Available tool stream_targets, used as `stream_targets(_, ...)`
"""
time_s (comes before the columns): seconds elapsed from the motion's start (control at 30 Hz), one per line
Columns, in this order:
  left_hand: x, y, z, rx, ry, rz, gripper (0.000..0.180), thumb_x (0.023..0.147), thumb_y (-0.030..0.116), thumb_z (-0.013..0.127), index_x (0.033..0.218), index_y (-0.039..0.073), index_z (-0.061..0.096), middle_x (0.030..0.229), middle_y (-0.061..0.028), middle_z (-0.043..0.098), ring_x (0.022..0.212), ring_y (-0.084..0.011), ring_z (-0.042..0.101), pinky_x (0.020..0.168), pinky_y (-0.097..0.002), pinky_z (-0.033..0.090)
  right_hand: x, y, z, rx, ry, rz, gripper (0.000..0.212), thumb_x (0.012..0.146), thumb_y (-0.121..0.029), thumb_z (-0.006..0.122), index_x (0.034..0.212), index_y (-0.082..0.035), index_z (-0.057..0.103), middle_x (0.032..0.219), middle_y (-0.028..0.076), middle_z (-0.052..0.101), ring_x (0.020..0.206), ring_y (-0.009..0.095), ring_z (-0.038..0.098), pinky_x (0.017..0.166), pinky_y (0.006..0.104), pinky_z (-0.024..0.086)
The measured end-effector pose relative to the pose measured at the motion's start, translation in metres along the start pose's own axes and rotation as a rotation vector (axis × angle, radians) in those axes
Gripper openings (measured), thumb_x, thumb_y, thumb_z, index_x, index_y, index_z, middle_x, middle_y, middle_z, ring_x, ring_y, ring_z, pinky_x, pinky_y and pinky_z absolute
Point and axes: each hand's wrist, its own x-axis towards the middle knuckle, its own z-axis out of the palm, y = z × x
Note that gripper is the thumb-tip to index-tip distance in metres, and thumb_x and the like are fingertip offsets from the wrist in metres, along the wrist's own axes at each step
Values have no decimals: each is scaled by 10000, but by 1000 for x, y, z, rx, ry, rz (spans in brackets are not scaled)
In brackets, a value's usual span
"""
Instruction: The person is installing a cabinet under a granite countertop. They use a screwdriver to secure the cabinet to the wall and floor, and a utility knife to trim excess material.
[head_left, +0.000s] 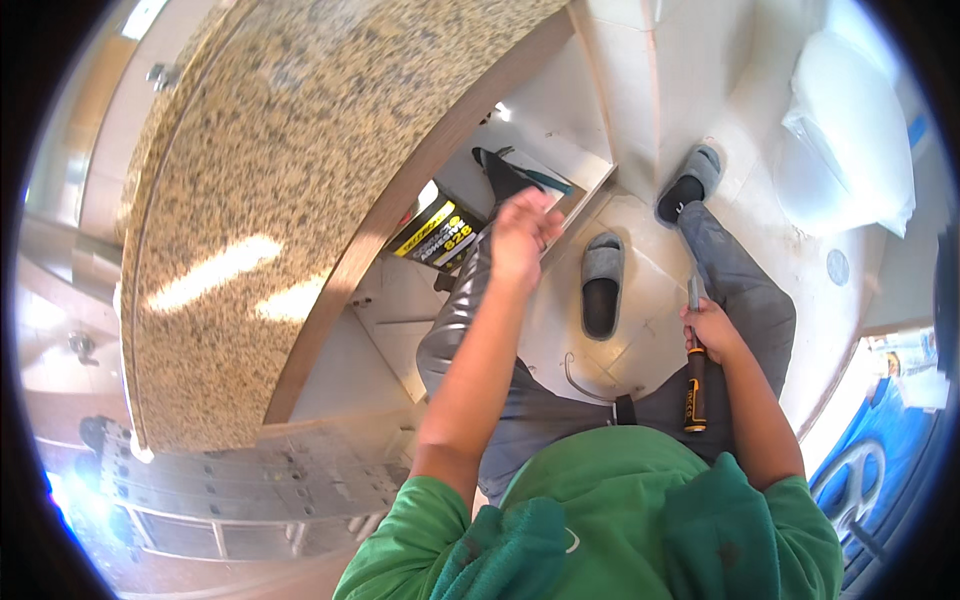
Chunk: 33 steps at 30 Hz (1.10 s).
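My right hand [710, 330] is closed round the grey shaft of a hand tool [696, 395] over my right thigh. Its black-and-orange handle points back toward my body; I cannot make out what kind of tool it is. My left hand [527, 235] is raised over my left shin, beside the opening under the counter, its fingers smeared by motion. Below and left of that hand stands a black-and-yellow adhesive container [437, 230] inside the opening. A teal strip-like thing [545, 183] lies by my left foot, in a black sock [503, 175].
A speckled granite counter [290, 150] with a wooden edge overhangs on the left. One grey slipper [602, 285] lies loose on the tiled floor; another [703, 168] is on my right foot. A white plastic bag [845, 140] sits far right. A metal ladder [230, 500] is lower left.
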Motion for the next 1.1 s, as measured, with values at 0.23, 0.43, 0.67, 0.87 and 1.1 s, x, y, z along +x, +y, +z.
stream_targets(0.23, 61, 92, 39, -453, -3, 198, 454, 964, 73, 522, 1408, 22, 439, 1461, -127, 456, 1330, -301, 461, 1111, -515, 419, 5, 2, -4, 52, -20, -21, 45, 937, -91, 569, 944, -58, 540, 667, 47, 525, 501, 160, 513, 457, 320, 483)
stream_targets(0.43, 74, 94, 70, -499, 31, 181, 410, 976, 31, 471, 1385, 8, 463, 1495, -120, 434, 1375, -301, 417, 1143, -511, 390, 7, -1, -9, 53, -29, 6, 52, 944, -102, 571, 941, -70, 529, 668, 39, 526, 512, 152, 510, 469, 328, 484)
stream_targets(0.67, 92, 88, 95, -453, -36, 161, 486, 997, 50, 456, 1466, -34, 362, 1560, -163, 363, 1447, -296, 353, 1171, -503, 354, 6, -6, -12, 57, -56, 25, 65, 945, -113, 578, 934, -81, 523, 669, 30, 519, 525, 146, 509, 492, 328, 490)
stream_targets(0.87, 106, 86, 107, -373, -43, 137, 478, 1025, 94, 428, 1478, -32, 344, 1529, -155, 412, 1419, -287, 400, 1166, -491, 362, 8, -2, -14, 112, -73, 9, 68, 947, -117, 580, 935, -78, 525, 696, 31, 523, 545, 143, 516, 494, 332, 493)
stream_targets(1.1, 115, 81, 102, -263, 101, 97, 403, 1044, 198, 471, 1402, 12, 464, 1372, -98, 576, 1229, -245, 564, 1073, -438, 437, 11, 0, -15, 84, -63, 21, 68, 956, -119, 572, 945, -74, 523, 705, 31, 519, 552, 140, 515, 498, 337, 495)
